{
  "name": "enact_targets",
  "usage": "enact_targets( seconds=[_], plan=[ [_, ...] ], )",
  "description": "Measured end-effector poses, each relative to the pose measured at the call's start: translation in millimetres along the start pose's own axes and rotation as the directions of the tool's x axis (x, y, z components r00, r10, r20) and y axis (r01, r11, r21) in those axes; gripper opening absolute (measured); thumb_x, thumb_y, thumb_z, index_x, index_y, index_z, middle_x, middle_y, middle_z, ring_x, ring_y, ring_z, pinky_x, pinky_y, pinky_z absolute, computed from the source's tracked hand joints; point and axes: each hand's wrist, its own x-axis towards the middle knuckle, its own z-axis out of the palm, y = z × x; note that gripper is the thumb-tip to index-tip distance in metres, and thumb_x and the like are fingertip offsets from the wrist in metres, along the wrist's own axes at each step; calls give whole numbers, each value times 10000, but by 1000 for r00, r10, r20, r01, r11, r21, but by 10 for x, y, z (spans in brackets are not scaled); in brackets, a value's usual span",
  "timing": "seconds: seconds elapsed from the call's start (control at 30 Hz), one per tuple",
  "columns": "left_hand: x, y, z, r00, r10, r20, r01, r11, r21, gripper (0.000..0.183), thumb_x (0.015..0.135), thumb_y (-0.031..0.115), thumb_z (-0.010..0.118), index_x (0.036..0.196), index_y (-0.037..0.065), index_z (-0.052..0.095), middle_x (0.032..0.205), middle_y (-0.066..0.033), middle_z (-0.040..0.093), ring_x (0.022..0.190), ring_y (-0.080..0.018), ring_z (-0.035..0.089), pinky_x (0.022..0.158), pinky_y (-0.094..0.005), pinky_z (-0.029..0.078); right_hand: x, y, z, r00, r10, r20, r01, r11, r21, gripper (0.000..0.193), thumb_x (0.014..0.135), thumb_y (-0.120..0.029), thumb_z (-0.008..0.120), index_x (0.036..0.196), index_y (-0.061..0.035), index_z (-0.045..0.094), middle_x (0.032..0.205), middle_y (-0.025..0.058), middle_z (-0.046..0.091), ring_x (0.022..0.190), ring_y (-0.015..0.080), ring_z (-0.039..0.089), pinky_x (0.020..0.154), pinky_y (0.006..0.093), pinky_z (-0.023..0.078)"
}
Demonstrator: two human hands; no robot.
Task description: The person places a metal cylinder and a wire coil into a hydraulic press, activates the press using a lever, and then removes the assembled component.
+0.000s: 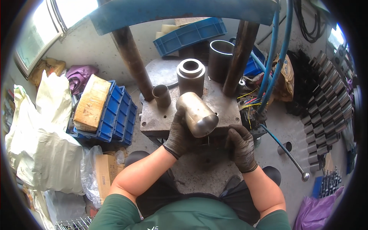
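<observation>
A shiny metal cylinder is tilted in front of me, above the near edge of the press table. My left hand, in a dark glove, grips it from its left side and below. My right hand, also gloved, is held to the right of the cylinder and apart from it. Its fingers are curled together, and what they hold, if anything, is hidden. Behind the cylinder stands a thick steel die with a stepped top. A smaller metal sleeve stands upright to its left.
Two steel columns carry a blue crossbeam over the table. A large dark tube stands at the back right. Blue crates are stacked left, many metal sleeves right. A ball-ended lever sticks out at right.
</observation>
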Motion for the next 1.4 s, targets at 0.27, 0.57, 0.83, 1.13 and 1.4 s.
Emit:
enact_targets(
  seconds=[0.27, 0.57, 0.83, 1.13, 1.4],
  plan=[
    [91, -33, -164, 945, 235, 226, -324, 749, 578, 942, 770, 238, 908, 1534, 62, 387, 1420, -134, 560, 1333, -283, 577, 1127, -444, 516, -7, -28, -13, 1000, 1, -19, 1, 995, 99, 271, 1034, -162, 713, 1255, -9, 680, 935, 54, 711, 795, 127, 667, 734, 281, 560],
    [20, -310, -97, 739, 431, 517, -514, -136, 847, 1122, 694, 263, 1013, 1561, 77, 327, 1498, -128, 538, 1355, -263, 577, 1156, -429, 503, -41, -42, -13, 999, -49, 25, 47, 997, 58, 365, 1066, -282, 700, 1313, -14, 677, 1033, 35, 746, 896, 114, 680, 848, 289, 559],
    [11, -305, -170, 712, 280, 644, -637, -127, 760, 1118, 672, 225, 1024, 1554, 105, 348, 1449, -158, 559, 1325, -305, 608, 1107, -430, 533, -44, -79, -57, 991, -68, 116, 67, 998, 14, 462, 1085, -400, 649, 1351, -23, 679, 1180, 37, 736, 1073, 115, 648, 999, 303, 518],
    [-38, -312, -96, 736, -5, 677, -646, -302, 701, 1053, 685, 313, 1012, 1536, 50, 450, 1390, -190, 627, 1276, -354, 642, 1076, -454, 534, -93, -164, -370, 956, 185, 230, -135, 967, -217, 333, 984, -148, 703, 1290, -21, 674, 1145, 27, 719, 1113, 130, 631, 1014, 320, 514],
    [246, -162, -279, 741, 23, 671, -571, -506, 647, 612, 833, 155, 840, 1388, 53, 606, 1279, -231, 661, 1167, -421, 660, 1017, -484, 541, -345, -398, -1547, 839, 544, 1, -321, 497, -806, 381, 929, -274, 624, 1255, -96, 712, 839, 40, 698, 691, 119, 657, 601, 294, 545]
  ],
)
